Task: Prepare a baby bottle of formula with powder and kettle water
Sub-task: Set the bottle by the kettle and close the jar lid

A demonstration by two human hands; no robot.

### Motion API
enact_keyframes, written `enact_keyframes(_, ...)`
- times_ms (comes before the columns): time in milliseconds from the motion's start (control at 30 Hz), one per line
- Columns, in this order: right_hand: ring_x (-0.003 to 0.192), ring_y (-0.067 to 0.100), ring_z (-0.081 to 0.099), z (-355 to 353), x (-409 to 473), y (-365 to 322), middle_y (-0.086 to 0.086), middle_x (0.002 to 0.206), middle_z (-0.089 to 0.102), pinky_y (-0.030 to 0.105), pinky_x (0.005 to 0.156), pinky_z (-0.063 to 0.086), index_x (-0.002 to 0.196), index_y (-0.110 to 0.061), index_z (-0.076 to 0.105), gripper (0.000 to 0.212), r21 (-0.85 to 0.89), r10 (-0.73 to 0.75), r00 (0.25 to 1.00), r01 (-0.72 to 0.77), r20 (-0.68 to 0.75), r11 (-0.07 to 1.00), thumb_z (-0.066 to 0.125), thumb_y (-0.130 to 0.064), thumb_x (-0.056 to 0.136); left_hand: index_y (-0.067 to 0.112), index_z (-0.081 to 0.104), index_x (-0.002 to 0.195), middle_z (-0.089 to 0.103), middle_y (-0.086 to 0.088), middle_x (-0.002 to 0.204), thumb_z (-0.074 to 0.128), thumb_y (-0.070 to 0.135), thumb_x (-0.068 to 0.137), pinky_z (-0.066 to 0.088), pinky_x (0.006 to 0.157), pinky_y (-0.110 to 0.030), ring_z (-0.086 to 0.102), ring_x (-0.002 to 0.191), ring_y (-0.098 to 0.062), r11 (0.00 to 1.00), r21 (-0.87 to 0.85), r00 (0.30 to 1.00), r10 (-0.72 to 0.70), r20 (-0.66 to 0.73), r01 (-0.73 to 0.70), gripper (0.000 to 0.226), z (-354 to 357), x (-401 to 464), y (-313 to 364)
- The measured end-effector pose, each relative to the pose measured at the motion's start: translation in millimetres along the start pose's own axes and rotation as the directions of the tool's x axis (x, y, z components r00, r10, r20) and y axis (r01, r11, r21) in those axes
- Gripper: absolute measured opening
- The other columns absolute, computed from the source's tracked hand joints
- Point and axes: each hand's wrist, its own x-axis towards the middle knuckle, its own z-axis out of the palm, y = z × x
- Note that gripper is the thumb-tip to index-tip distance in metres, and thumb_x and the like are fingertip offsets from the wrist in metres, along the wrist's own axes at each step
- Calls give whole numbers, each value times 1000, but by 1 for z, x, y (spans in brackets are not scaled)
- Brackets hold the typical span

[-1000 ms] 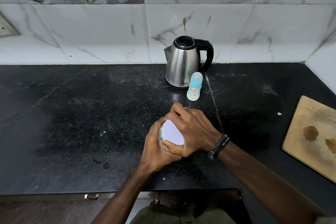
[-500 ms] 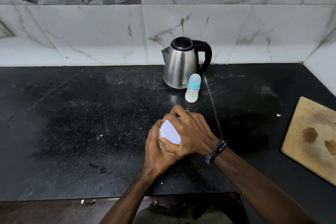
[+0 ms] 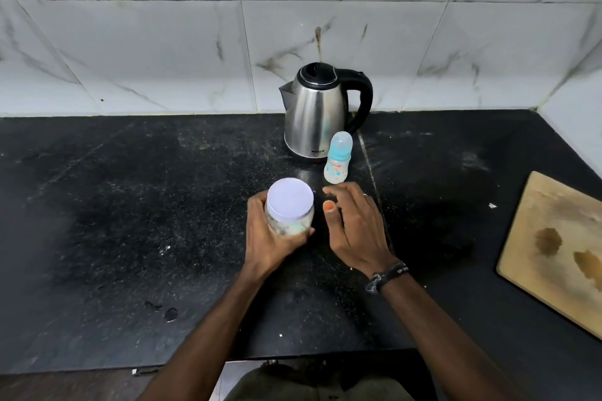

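Observation:
My left hand (image 3: 270, 241) grips a clear powder jar (image 3: 290, 212) with a pale lilac lid, held just above the black counter (image 3: 130, 205). My right hand (image 3: 355, 228) hovers beside the jar on its right, fingers spread, holding nothing. A small baby bottle (image 3: 338, 158) with a blue cap stands upright just beyond my right fingertips. Behind it stands a steel kettle (image 3: 316, 114) with a black lid and handle, close to the wall.
A wooden cutting board (image 3: 560, 247) lies at the right edge of the counter. Marble wall tiles run along the back and the right side. White specks and a few dark drops dot the counter's front part.
My right hand has come off the jar's lid and moved to the right with its fingers apart. The lid now shows fully. My left hand still holds the jar.

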Motion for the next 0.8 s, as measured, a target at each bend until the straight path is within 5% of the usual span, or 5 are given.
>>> enact_keyframes(167,100,21,60,8,-7,18,3,117,62,45,84,48,117,-13,63,41,-34,82,996,-81,22,996,34,-36,101,18,46,138,56,-2,134,94,57,44,53,103,-47,57,123,-20,999,19,999,-43,11,43,113,16,40,-6)
enact_keyframes(433,99,20,60,19,-7,27,0,114,62,44,85,46,114,-16,63,37,-22,134,990,-134,33,991,34,-34,101,12,49,142,58,-6,138,104,27,51,50,107,-47,56,126,-22,997,68,999,-48,12,47,108,45,99,-8)
enact_keyframes(800,102,21,59,30,1,36,0,115,63,43,86,44,113,-16,65,37,-32,159,987,-158,25,987,35,-33,101,12,48,148,58,-6,145,105,34,49,47,112,-44,54,133,-23,990,113,996,-82,24,79,116,64,125,-19)
